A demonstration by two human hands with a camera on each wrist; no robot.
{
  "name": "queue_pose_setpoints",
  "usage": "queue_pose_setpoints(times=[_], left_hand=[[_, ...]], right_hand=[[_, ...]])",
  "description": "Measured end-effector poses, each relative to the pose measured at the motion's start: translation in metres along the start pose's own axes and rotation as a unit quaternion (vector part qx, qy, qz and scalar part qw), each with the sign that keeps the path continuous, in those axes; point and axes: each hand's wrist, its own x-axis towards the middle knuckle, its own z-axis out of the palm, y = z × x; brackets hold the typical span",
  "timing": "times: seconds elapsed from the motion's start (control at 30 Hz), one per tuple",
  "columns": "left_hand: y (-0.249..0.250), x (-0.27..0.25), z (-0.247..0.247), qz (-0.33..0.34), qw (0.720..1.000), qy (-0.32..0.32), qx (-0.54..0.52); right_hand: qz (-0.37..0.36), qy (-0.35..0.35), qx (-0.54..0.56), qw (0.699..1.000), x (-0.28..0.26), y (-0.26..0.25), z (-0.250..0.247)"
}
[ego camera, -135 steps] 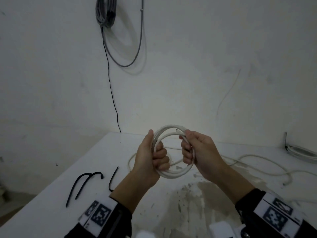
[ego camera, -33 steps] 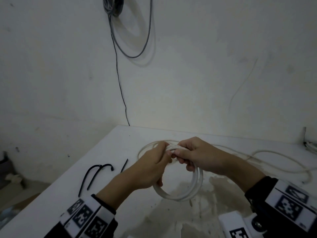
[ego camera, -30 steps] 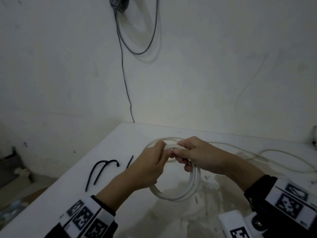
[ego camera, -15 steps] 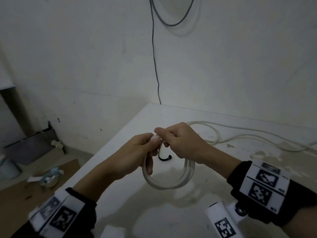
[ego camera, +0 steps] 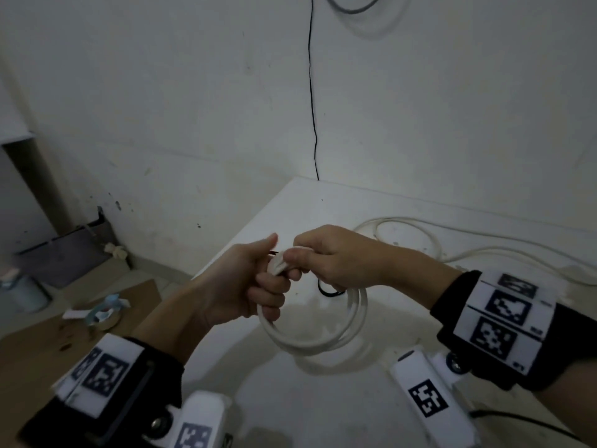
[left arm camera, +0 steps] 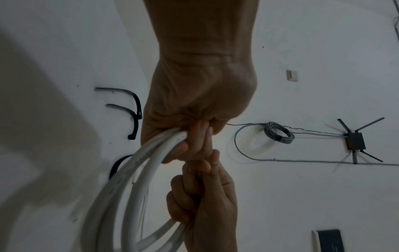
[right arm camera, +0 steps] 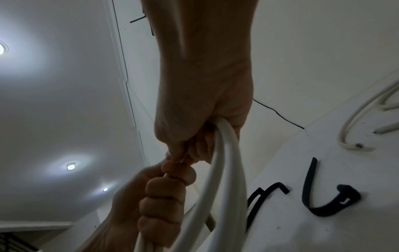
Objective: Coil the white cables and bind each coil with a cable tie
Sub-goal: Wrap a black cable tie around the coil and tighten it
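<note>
From the head view, the left hand [ego camera: 245, 279] and the right hand [ego camera: 336, 257] met above the near-left part of the bench [ego camera: 371, 405], both curled tight round the top of the white coil [ego camera: 310, 334], which hung below them as a ring clear of the surface. A thin dark tip showed just beside the left thumb; whether it was a tie I could not tell. More white cable [ego camera: 452, 240] lay loose on the bench at the far right. The step in hand looked like gathering the turns at one spot, ready for binding. To do it well, one hand should keep all turns pinched together while the other frees itself for a tie.

In the left wrist view, the left fingers [left arm camera: 194, 139] wrapped several turns of the coil [left arm camera: 134, 179], with the right hand [left arm camera: 205, 196] gripping directly below, touching it. Black cable ties [left arm camera: 136, 110] lay on the bench just beyond, to the left. Since they seemed close, the grip need not shift far.

In the right wrist view, the right fingers [right arm camera: 200, 146] were closed on the coil [right arm camera: 224, 179], the left hand [right arm camera: 159, 196] clenched beneath. Ties [right arm camera: 323, 204] lay near on the bench. Letting go too soon would likely let the springy turns spread, so the tie should cinch beside the holding fingers.
</note>
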Motion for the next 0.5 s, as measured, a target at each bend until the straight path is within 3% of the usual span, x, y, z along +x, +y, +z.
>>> queue_pose_setpoints(times=[0.17, 0.27, 0.33, 0.43, 0.5], left_hand=[[-0.005, 0.009, 0.002, 0.022, 0.998, 0.045, 0.040], [-0.005, 0.014, -0.003, 0.028, 0.996, 0.077, 0.043], [-0.003, 0.014, -0.008, 0.031, 0.994, 0.098, 0.040], [-0.001, 0.015, -0.009, 0.035, 0.991, 0.119, 0.049], [0.000, 0.017, -0.008, 0.037, 0.990, 0.126, 0.055]], right_hand=[[0.054, -0.053, 0.143, 0.987, 0.002, 0.014, 0.001], [0.107, -0.034, 0.208, 0.972, 0.000, 0.036, -0.008], [0.146, -0.007, 0.105, 0.984, -0.001, 0.057, -0.012], [0.135, -0.069, -0.136, 0.979, -0.002, 0.083, -0.008], [0.119, -0.085, -0.173, 0.974, -0.001, 0.092, -0.001]])
